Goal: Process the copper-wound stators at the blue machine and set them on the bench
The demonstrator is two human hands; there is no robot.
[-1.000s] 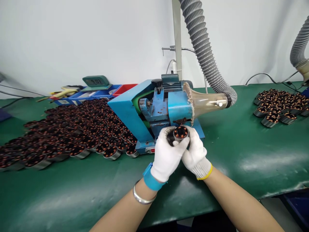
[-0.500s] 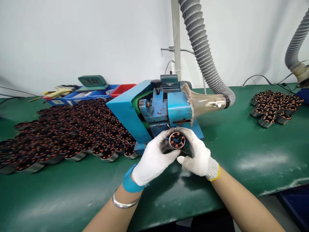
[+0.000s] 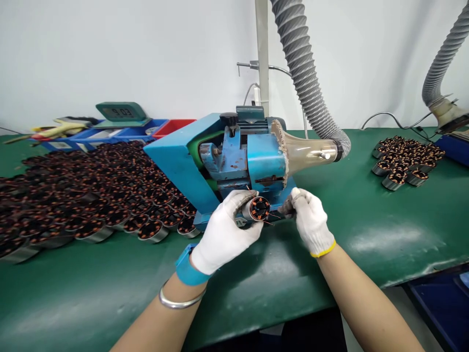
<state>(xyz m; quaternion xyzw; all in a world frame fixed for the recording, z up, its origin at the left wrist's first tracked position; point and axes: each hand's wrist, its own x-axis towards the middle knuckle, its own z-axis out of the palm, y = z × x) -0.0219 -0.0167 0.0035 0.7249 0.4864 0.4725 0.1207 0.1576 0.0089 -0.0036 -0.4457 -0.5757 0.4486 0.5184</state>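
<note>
White gloves cover both my hands. My left hand [image 3: 230,230] is wrapped round a metal-ringed motor coil [image 3: 257,209], whose open face with black core and orange copper windings points toward me. Thin wires stick out from its right side. To the right of the coil, my right hand [image 3: 309,215] is closed with thumb and fingertips pressed together; what it pinches, if anything, is too small to make out. Just behind both hands stands the blue machine [image 3: 266,159], with a clear funnel [image 3: 309,150] on its right.
A large pile of similar coils [image 3: 110,195] covers the left of the green table [image 3: 366,215]. Behind it are blue bins [image 3: 88,142], a red bin [image 3: 174,128] and a clock [image 3: 121,113]. A smaller coil group [image 3: 406,159] stands at the right. A grey hose [image 3: 304,63] hangs above.
My right hand has let go of the coil and moved right, its fingers closing. My left hand still holds the coil, now tilted more to the right. The whole view has shifted slightly.
</note>
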